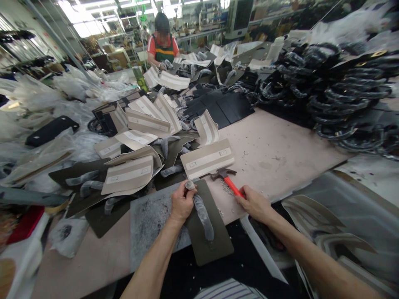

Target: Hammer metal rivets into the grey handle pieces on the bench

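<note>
My left hand point(182, 202) is closed around a short, round-topped metal punch point(189, 185), upright at the far end of a plastic-wrapped handle point(204, 218). That handle lies along a dark olive bag panel point(220, 234), which rests partly on a scuffed grey slab point(145, 232) and juts past the table's near edge. The punch's lower end is hidden by my fingers. To the right, my right hand point(254, 203) grips the red handle of a claw hammer point(231, 182). The hammer's head is low over the table, apart from the punch, beside small scattered metal bits point(227, 187).
Beige-lined panels point(207, 160) with wrapped handles are heaped ahead and left. Black panels with wrapped handles point(339, 99) are stacked at the right. A translucent bin point(330, 187) holding panels stands right of the table point(277, 145). Across it, a person in a red top point(163, 47) works.
</note>
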`<state>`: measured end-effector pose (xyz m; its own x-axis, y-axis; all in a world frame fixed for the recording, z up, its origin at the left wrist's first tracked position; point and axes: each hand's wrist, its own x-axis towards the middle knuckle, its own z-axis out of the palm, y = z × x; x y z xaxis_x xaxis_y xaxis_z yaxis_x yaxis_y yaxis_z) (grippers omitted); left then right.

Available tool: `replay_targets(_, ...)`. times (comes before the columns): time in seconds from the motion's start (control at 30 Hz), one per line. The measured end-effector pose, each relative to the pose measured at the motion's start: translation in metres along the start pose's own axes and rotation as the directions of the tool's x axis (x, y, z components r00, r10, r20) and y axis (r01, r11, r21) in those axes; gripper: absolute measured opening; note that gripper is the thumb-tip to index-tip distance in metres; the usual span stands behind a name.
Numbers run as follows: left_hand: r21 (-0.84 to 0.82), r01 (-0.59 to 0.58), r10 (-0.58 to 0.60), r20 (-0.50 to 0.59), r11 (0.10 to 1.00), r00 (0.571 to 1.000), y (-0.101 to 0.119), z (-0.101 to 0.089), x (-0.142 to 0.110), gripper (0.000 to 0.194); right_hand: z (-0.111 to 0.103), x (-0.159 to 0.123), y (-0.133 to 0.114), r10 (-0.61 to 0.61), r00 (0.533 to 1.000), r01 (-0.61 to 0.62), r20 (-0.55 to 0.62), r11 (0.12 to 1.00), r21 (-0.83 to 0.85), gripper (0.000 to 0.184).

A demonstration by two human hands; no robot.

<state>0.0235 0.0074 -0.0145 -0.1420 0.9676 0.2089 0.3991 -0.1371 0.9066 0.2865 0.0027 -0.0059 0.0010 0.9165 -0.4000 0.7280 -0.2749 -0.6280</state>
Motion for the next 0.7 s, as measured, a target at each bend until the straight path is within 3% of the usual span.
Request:
replay_targets(0.07,-0.022,-0.03,0.031,0.05,0.999,0.998,0.0,-0.003,0.001,0.015,-0.003,-0.004,-0.008,0.091,0.961,-0.194,0.26,0.895,0.401,0.009)
replay_targets(0.13,-0.075,-0.031,0.038,0.101,0.997,0.994,-0.001,-0.005,0.004,0.013,-0.005,-0.012,-0.017,0.076,0.889,-0.364,0.451,0.715,0.597,0.01)
replay_targets(0.17,-0.101,-0.018,0.03,0.119,0.995,0.992,-0.001,-0.005,0.005,0.013,-0.005,-0.017,-0.022,0.059,0.876,-0.389,0.478,0.673,0.629,0.012)
replay_targets(0.23,-0.128,0.017,0.0,0.131,0.992,0.991,-0.001,-0.006,0.008,0.013,-0.006,-0.028,-0.033,0.025,0.924,-0.284,0.382,0.713,0.641,0.02)
replay_targets(0.3,-0.125,0.034,-0.017,0.131,0.992,0.991,-0.001,-0.006,0.01,0.014,-0.009,-0.038,-0.046,-0.1,0.984,0.004,0.147,0.839,0.544,0.03)
replay_targets(0.33,-0.118,0.029,-0.013,0.131,0.993,0.991,0.0,-0.005,0.01,0.014,-0.011,-0.042,-0.052,-0.195,0.981,0.17,0.014,0.887,0.43,0.033)
replay_targets(0.4,-0.102,0.004,0.01,0.132,0.995,0.991,0.0,-0.004,0.009,0.014,-0.015,-0.046,-0.064,-0.393,0.907,0.412,-0.151,0.903,0.125,0.033)
replay_targets(0.47,-0.089,-0.014,0.026,0.135,0.996,0.991,-0.001,-0.004,0.007,0.014,-0.02,-0.045,-0.073,-0.526,0.838,0.505,-0.146,0.849,-0.158,0.029)
replay_targets(0.53,-0.078,-0.016,0.027,0.14,0.997,0.99,-0.003,-0.003,0.006,0.014,-0.028,-0.042,-0.081,-0.58,0.814,0.535,-0.032,0.77,-0.348,0.025)
replay_targets(0.63,-0.071,-0.024,0.035,0.159,0.997,0.987,-0.005,-0.003,0.005,0.012,-0.048,-0.041,-0.099,-0.611,0.789,0.563,0.057,0.683,-0.465,0.022)
replay_targets(0.7,-0.076,-0.032,0.043,0.156,0.997,0.987,-0.006,-0.003,0.006,0.013,-0.063,-0.046,-0.114,-0.655,0.753,0.57,-0.06,0.696,-0.436,0.026)
